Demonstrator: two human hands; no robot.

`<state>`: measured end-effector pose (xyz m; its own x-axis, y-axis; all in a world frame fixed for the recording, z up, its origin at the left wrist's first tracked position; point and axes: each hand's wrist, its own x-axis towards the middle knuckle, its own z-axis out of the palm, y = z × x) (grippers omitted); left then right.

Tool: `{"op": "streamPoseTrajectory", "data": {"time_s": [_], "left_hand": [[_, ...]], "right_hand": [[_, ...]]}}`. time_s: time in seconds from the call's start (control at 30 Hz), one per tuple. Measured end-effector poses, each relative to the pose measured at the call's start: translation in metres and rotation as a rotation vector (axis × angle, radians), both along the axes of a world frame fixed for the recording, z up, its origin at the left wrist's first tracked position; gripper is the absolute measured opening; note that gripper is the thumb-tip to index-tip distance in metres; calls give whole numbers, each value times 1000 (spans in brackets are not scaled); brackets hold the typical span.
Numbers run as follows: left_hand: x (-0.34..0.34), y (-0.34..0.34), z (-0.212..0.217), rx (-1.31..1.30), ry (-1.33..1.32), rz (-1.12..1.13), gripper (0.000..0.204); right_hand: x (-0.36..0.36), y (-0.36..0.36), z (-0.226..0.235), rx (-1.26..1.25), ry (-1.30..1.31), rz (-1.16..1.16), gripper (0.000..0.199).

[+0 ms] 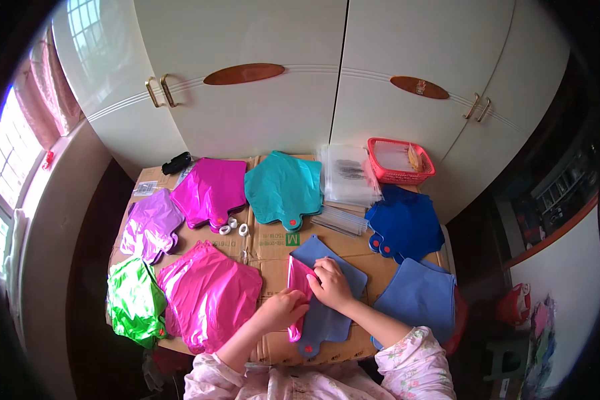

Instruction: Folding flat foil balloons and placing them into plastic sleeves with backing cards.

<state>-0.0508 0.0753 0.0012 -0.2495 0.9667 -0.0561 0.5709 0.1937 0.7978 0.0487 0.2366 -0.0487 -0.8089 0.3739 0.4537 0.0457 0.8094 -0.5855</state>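
Head view: hands [285, 311] pinched on folded pink foil [298, 275] between them, over blue sheet [328, 324].

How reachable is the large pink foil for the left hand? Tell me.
Likely yes: the large pink foil lies just left of the left hand, with nothing between, though that hand touches the folded pink piece.

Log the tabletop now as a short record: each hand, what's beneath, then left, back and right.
Left hand: on folded pink foil, grip unclear
Right hand: at the same foil's upper part, grip unclear
Beneath: blue sheet, partly under the foil
Left: bright green pile, large pink pile, lilac pile
Back: magenta pile, teal pile, red basket
Right: dark blue pile, lighter blue pile
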Motion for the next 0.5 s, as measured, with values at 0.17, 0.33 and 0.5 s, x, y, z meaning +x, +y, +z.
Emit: {"op": "streamPoseTrajectory", "data": {"time_s": [0.17,0.33,0.5], "left_hand": [[-26,-4,28,-47,534,-184,45],[-41,-5,9,-104,610,-278,69],[-41,-2,-3,-38,656,-270,73]], "right_hand": [[2,1,0,52,14,-17,18],[-1,-2,1,50,70,-18,15],[0,-1,2,-8,67,-37,14]]}}
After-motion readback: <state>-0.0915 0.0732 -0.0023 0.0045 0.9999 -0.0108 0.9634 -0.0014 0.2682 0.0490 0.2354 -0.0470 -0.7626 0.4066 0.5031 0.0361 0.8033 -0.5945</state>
